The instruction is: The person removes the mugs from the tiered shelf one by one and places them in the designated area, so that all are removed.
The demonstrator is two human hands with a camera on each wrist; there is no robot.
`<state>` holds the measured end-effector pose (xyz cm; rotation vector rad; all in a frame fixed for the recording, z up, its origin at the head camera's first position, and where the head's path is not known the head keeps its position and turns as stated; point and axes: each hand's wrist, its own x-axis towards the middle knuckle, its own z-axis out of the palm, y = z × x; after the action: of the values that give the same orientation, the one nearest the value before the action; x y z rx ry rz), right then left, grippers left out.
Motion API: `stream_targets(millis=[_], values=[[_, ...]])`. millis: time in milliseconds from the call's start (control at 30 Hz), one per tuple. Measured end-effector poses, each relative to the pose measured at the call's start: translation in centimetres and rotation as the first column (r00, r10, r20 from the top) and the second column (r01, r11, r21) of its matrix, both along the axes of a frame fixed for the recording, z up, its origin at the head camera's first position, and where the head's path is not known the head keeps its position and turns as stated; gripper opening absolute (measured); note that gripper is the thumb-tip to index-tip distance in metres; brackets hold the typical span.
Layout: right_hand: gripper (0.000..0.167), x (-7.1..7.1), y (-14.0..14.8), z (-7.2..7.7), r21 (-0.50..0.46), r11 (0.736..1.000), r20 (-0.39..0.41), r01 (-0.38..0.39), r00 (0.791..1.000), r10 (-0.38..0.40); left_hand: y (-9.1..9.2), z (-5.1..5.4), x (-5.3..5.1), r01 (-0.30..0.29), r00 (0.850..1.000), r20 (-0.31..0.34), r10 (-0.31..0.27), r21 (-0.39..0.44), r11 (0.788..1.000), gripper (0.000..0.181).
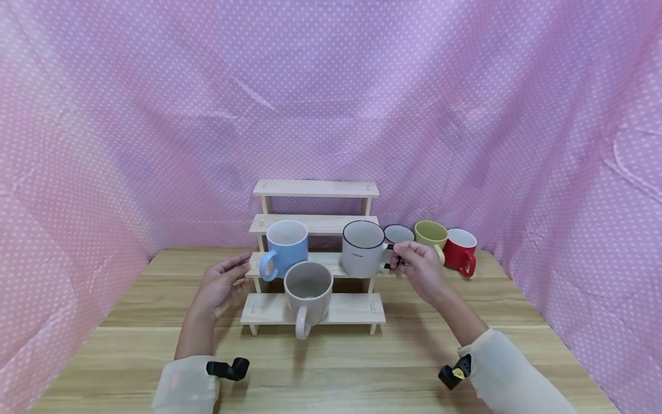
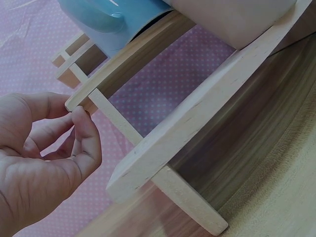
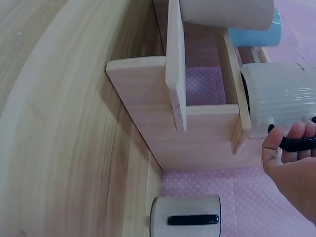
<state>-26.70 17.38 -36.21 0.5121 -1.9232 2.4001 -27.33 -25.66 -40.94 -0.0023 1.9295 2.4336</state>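
On the second step up of a wooden tiered stand [image 1: 338, 310] are a light blue mug [image 1: 293, 256] at the left and a white mug with a black rim [image 1: 362, 253] at the right. My right hand [image 1: 424, 273] grips the white mug's black handle; in the right wrist view the fingers of the right hand [image 3: 294, 163] curl round it. With thumb and fingertips, my left hand [image 1: 219, 287] pinches the left end of that same step, as the left wrist view shows at the left hand [image 2: 44, 158]. A beige mug [image 1: 308, 290] stands on the lowest step, handle toward me.
Right of the stand, at the back of the wooden table [image 1: 129, 345], are another black-rimmed white mug [image 1: 399, 233], a yellow-green mug [image 1: 431, 233] and a red mug [image 1: 457, 253]. A pink dotted cloth [image 1: 331, 103] hangs behind.
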Motion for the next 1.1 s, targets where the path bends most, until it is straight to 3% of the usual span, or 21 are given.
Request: stream_targets(millis=[567,1100], values=[[0.029,1.1,4.5,0.3,-0.139,0.988,-0.043,0.069,0.996,-0.076,0.1,0.0,-0.2,0.006,1.0,0.0,-0.006,0.015,1.0,0.053],[0.03,2.8,9.8,-0.3,-0.318,0.932,-0.03,0.173,0.981,-0.192,0.0,0.0,0.1,0.0,1.0,-0.001,0.0,0.02,1.0,0.05]])
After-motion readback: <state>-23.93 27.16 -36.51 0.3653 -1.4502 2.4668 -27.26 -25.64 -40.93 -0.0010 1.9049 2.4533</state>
